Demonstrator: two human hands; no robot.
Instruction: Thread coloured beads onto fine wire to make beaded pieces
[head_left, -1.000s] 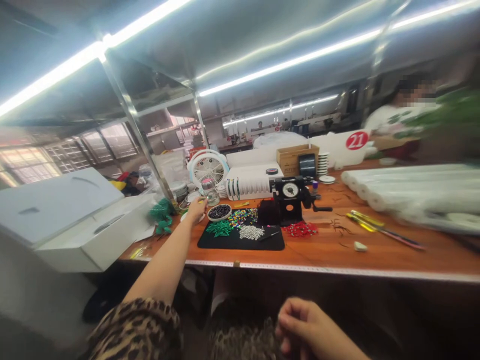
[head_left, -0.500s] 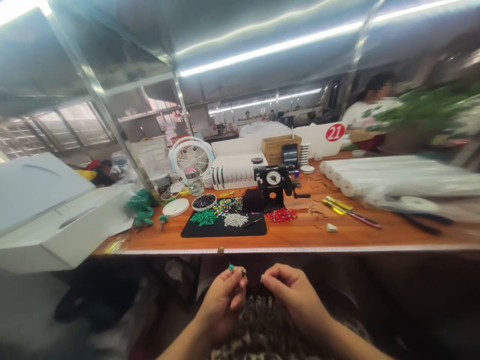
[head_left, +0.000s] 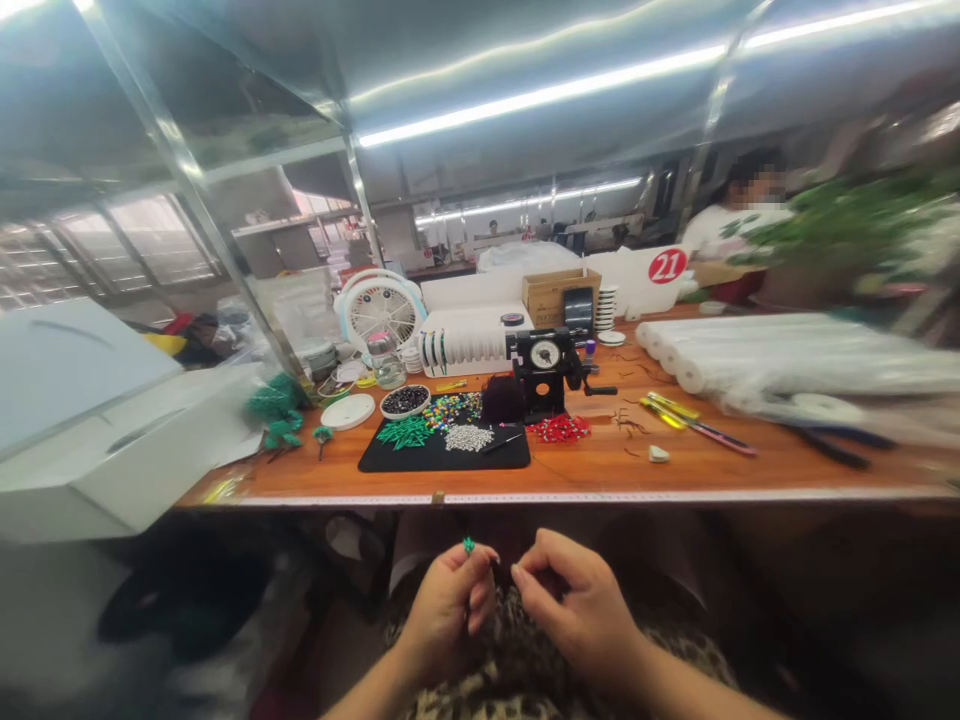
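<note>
My left hand (head_left: 452, 600) is closed in a pinch around a small green beaded piece (head_left: 469, 545), whose top pokes up over the thumb and forefinger. A tiny dark bit shows at those fingertips. Just to the right, with a narrow gap between, my right hand (head_left: 574, 590) has thumb and forefinger pressed together; anything in that pinch is too small to make out. Both hands are above my lap, in front of the table edge. Beyond them a black mat (head_left: 442, 460) bears green pieces (head_left: 405, 432), silver beads (head_left: 469, 438) and multicoloured beads (head_left: 442, 410).
A hand-cranked black machine (head_left: 544, 370) with a dial stands behind the mat, near red beaded pieces (head_left: 561, 429). Yellow-handled cutters (head_left: 667, 410) and white rolls (head_left: 750, 350) lie right. An open white box (head_left: 97, 450) is left. A person (head_left: 735, 215) sits farther back.
My right hand has shifted slightly left and down, its fingertips nearer my left hand. The green piece has tilted a little in my left fingers. The view has moved slightly.
</note>
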